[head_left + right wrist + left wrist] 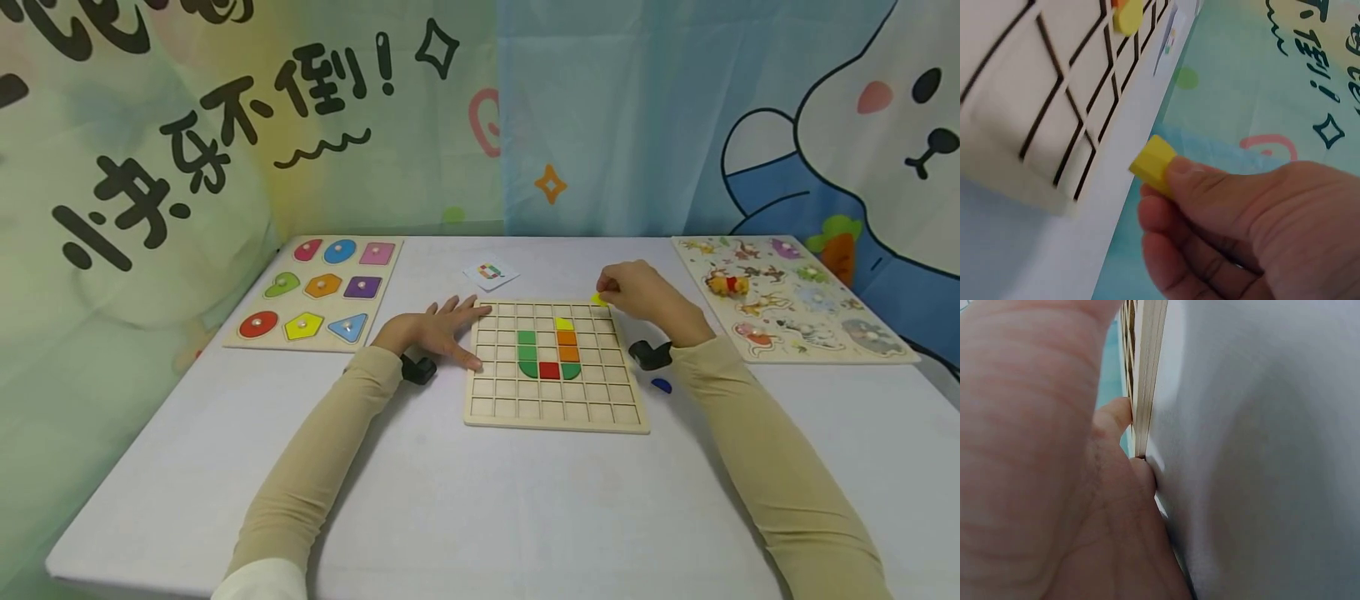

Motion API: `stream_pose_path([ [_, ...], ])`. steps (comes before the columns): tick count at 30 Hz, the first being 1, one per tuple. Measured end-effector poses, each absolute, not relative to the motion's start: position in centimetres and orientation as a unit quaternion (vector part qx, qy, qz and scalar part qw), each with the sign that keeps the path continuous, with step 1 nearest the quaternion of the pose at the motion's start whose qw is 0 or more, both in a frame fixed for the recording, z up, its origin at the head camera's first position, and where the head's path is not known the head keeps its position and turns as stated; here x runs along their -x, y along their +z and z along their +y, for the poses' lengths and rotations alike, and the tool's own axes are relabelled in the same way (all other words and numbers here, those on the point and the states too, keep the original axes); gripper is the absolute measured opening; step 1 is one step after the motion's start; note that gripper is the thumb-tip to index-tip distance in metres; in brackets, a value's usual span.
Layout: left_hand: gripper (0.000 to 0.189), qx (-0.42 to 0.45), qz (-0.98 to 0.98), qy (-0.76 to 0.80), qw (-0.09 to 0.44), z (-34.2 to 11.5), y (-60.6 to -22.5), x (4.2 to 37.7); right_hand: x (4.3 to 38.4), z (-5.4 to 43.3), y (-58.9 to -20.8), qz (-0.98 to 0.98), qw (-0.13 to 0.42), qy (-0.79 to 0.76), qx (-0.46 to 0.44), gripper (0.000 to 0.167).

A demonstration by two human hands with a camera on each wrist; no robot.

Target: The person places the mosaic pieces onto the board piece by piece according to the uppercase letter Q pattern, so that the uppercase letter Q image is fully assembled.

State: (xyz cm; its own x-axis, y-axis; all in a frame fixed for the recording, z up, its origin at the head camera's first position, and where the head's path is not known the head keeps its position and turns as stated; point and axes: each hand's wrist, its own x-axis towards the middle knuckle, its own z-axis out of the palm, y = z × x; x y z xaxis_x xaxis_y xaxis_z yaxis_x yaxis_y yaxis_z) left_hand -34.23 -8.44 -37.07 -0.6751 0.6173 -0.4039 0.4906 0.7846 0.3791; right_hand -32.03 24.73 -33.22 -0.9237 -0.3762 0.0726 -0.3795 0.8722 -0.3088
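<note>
A wooden grid board (555, 408) lies on the table, with green, red, orange and yellow blocks set in a U shape. My right hand (648, 296) pinches a small yellow block (1152, 164) between thumb and fingers, at the board's far right corner. In the right wrist view the block is beside the board's edge, apart from the grid. My left hand (446, 327) rests at the board's left edge with fingers spread, thumb and a fingertip on the rim. The left wrist view shows this hand close against the board's side (1147, 375).
A small pattern card (491, 272) lies behind the board. On the left is a shape puzzle board (352, 287), on the right an animal puzzle board (795, 304). A dark blue half-round piece (662, 386) sits on the white table (525, 508) near the right wrist.
</note>
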Motion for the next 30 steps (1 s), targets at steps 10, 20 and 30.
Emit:
stream_pose_path([
  [10, 0.108, -0.322, 0.903, 0.118, 0.259, -8.7, -37.2, 34.5, 32.0, 21.1, -34.1, -0.949, -0.011, 0.197, -0.246, 0.011],
  [20, 0.106, -0.313, 0.906, 0.119, 0.258, -8.5, -37.3, 34.6, 32.0, 17.1, -34.1, -0.929, -0.042, 0.216, -0.298, 0.014],
  [30, 0.106, -0.308, 0.909, 0.107, 0.261, -8.6, -37.2, 34.6, 32.7, 16.3, -35.1, -0.932, -0.059, 0.184, -0.308, 0.014],
])
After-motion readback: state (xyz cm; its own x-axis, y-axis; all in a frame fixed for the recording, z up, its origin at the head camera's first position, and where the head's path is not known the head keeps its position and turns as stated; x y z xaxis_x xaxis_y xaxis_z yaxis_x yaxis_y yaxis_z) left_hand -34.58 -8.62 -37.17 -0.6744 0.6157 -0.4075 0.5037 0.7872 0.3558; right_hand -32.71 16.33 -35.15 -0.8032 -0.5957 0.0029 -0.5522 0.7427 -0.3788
